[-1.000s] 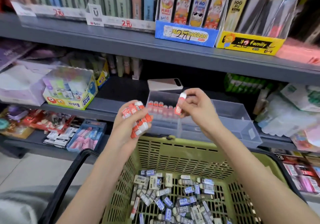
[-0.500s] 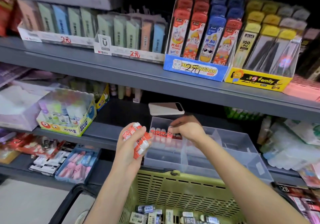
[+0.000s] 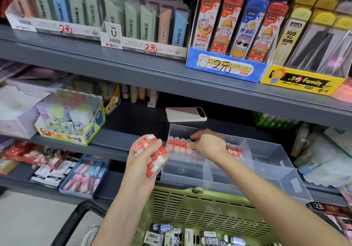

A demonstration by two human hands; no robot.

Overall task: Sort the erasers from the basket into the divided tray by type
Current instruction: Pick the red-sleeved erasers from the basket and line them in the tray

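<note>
A clear divided tray (image 3: pixel 266 162) sits on the middle shelf. Its back left compartment holds a row of upright red-and-white erasers (image 3: pixel 177 142). My right hand (image 3: pixel 207 143) reaches into that compartment with fingers curled at the right end of the row; what they hold is hidden. My left hand (image 3: pixel 144 158) hovers left of the tray and grips a bunch of red-and-white erasers (image 3: pixel 152 154). Below, a green basket (image 3: pixel 200 205) holds several blue-and-white and black-and-white erasers (image 3: pixel 171 232).
A white phone (image 3: pixel 185 114) lies on the shelf behind the tray. A glue box (image 3: pixel 72 123) stands to the left. The upper shelf (image 3: pixel 133 68) overhangs with boxes of pencil leads. Trays of stationery fill the lower shelf at left.
My right hand carried one red-and-white eraser from in front of the tray down into the back left compartment. The view tilted up, so less of the basket shows.
</note>
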